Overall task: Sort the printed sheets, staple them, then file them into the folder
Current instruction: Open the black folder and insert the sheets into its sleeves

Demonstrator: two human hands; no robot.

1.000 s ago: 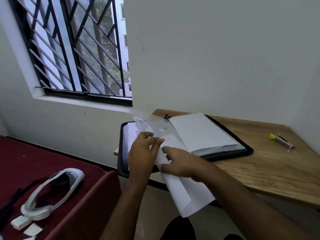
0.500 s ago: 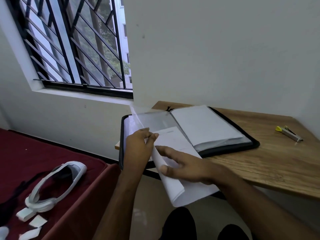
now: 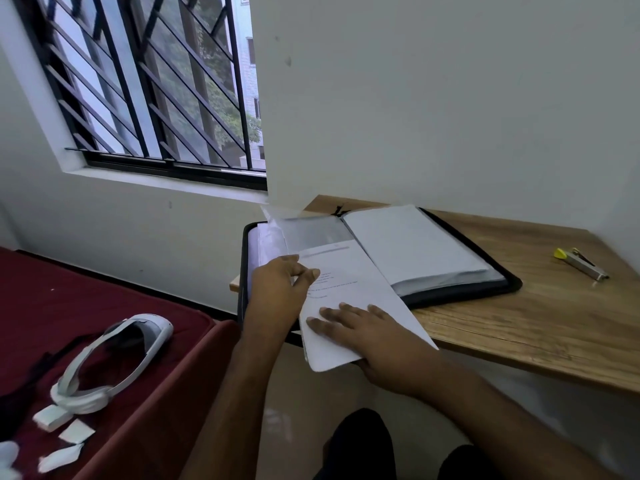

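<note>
Knees [image 3: 360, 445] in dark cloth are seen nearest, and just beyond them the right hand [image 3: 374, 337] is laid flat, fingers straight, on the near end of the sheets [image 3: 349, 289], which overhang the table [image 3: 519, 327] edge and reach up into the left half of the open folder [image 3: 460, 292]. The sheets' left edge is pinched by the left hand [image 3: 277, 292], thumb tip on the printed face, beside a raised clear sleeve [image 3: 277, 233]. Farther off, a stapler [image 3: 581, 264] is seen well apart on the table's right, a headset [image 3: 110, 358] on the red bed [image 3: 138, 306] at left, and a barred window [image 3: 149, 81] beyond.
</note>
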